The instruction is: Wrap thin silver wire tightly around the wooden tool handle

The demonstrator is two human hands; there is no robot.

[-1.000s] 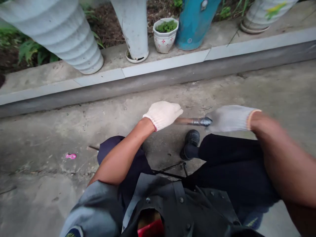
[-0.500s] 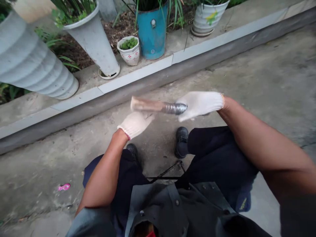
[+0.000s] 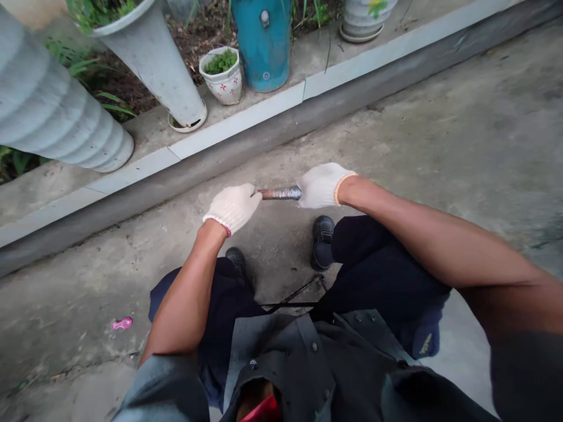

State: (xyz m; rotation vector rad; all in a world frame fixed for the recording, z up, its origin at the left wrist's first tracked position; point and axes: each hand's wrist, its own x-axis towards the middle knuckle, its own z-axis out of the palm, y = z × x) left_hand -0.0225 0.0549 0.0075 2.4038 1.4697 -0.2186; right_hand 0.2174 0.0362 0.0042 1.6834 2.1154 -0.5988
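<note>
A brown wire-wrapped wooden stick (image 3: 267, 194) is held level between my two hands, above the concrete in front of my feet. My left hand (image 3: 233, 205), in a white knitted glove, is closed around its left end and hides that end. My right hand (image 3: 324, 186), gloved the same way, is closed at the other end, beside the silvery wire winding. Between the hands only a short length of wood and winding shows. Whatever lies inside my right fist is hidden.
A tiled ledge (image 3: 240, 130) runs slantwise ahead. On it stand a ribbed grey pot (image 3: 57, 111), a tall white pot (image 3: 152, 55), a small flowered pot (image 3: 226, 85), a blue container (image 3: 264, 47) and a white pot (image 3: 363, 20). A pink object (image 3: 122, 323) lies on the ground at left.
My left hand has shifted from under the stick's left end to close around it. My right hand, earlier with extended fingers, has moved left and closed. The stick's pale left end is now covered.
</note>
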